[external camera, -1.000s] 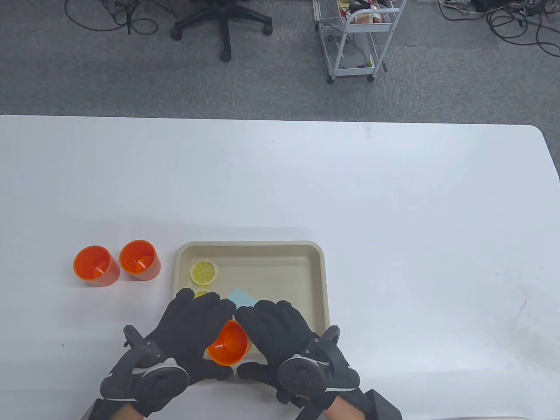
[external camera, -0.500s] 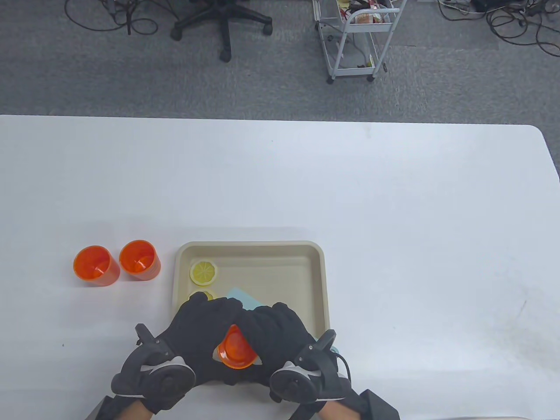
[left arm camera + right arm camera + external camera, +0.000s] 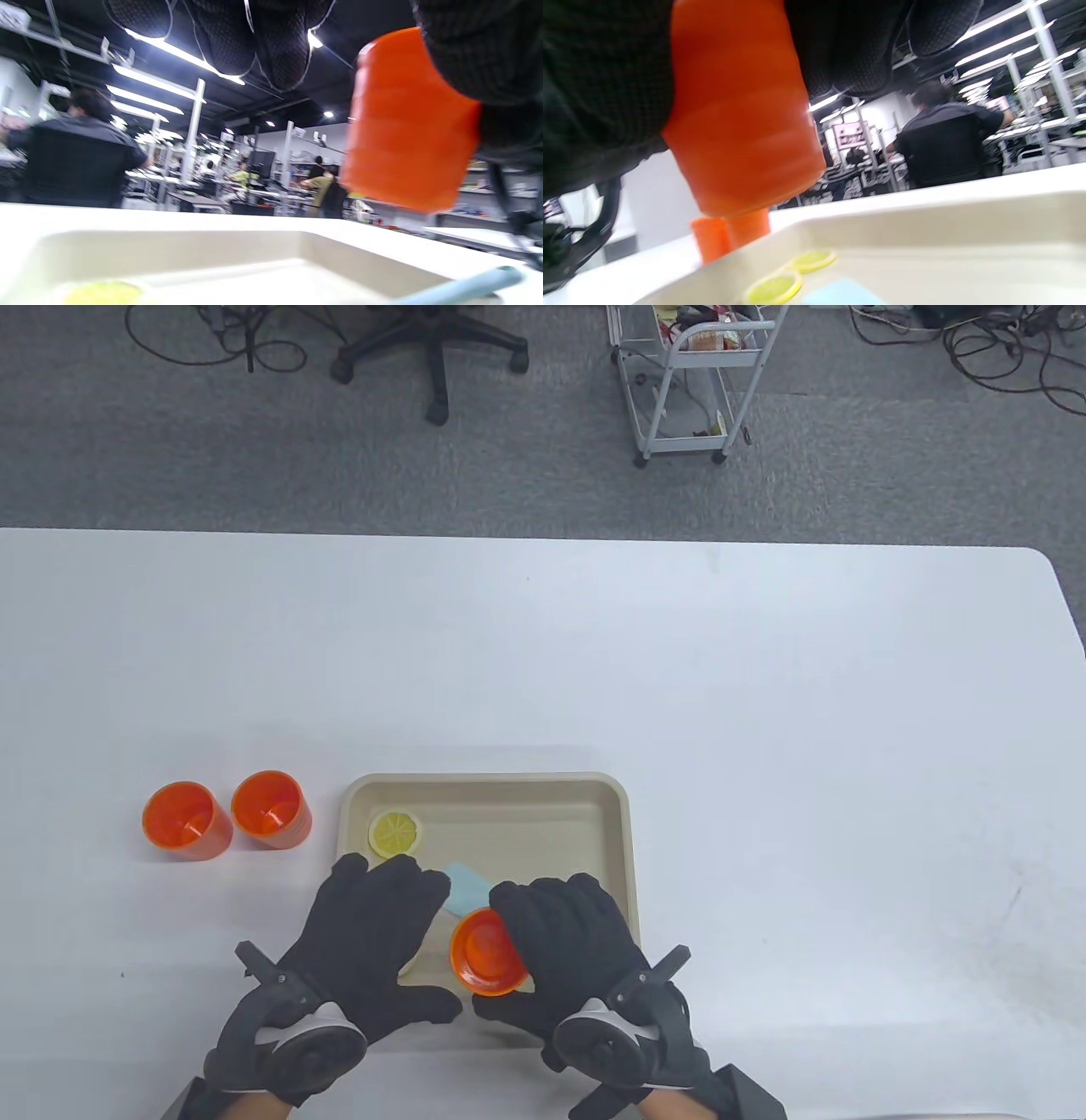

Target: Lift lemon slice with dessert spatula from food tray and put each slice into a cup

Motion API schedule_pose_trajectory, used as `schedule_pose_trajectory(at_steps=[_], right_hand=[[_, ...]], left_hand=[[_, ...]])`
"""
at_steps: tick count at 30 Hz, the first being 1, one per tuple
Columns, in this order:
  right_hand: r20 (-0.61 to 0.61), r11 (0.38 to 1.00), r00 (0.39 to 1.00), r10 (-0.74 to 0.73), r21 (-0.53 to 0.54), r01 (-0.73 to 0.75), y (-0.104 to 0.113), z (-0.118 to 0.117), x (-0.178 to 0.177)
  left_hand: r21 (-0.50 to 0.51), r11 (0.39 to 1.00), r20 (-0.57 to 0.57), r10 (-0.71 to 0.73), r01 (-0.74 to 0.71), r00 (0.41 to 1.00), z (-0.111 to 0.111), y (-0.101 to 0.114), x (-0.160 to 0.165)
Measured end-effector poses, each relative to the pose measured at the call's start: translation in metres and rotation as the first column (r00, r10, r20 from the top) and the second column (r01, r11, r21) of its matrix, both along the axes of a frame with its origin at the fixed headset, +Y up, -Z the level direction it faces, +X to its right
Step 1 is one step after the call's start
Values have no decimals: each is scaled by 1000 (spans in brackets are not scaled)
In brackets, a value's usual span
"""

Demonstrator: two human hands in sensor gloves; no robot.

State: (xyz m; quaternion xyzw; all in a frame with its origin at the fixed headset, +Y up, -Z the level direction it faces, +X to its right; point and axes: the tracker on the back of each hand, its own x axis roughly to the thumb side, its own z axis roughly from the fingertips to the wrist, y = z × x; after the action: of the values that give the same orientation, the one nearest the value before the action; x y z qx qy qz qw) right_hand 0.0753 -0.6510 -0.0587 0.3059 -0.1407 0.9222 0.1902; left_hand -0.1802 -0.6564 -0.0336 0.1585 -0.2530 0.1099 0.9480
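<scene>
Right hand [image 3: 567,954]: fingers curled around an orange cup [image 3: 485,952], held above the tray [image 3: 624,848].
Left hand [image 3: 373,937]: fingers relaxed, holding nothing.
Lemon slices: one [image 3: 394,831] in the tray, another [image 3: 774,289] beside it.
Spatula [image 3: 465,891]: lying in the tray.

cup [image 3: 485,952] | passed to right hand [image 3: 567,950] | left hand [image 3: 373,937] released

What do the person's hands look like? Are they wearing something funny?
Both hands, left and right, wear black mesh-fabric gloves with thin pale wires along the fingers. A dark grey tracker with a round pale-edged ring and a stubby prong is strapped to the back of each.
</scene>
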Motion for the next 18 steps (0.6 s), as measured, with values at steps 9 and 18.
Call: schedule_pose_trajectory(at_steps=[9,18], right_hand=[[235,994,966,-111,37,105,14,-16,55],[508,992,855,-104,-7,125,1,-47,107]], left_hand=[[71,997,-248,28,-11,968,-3,9,-37],[38,998,-393,58,-47,918,-13,3,-71]])
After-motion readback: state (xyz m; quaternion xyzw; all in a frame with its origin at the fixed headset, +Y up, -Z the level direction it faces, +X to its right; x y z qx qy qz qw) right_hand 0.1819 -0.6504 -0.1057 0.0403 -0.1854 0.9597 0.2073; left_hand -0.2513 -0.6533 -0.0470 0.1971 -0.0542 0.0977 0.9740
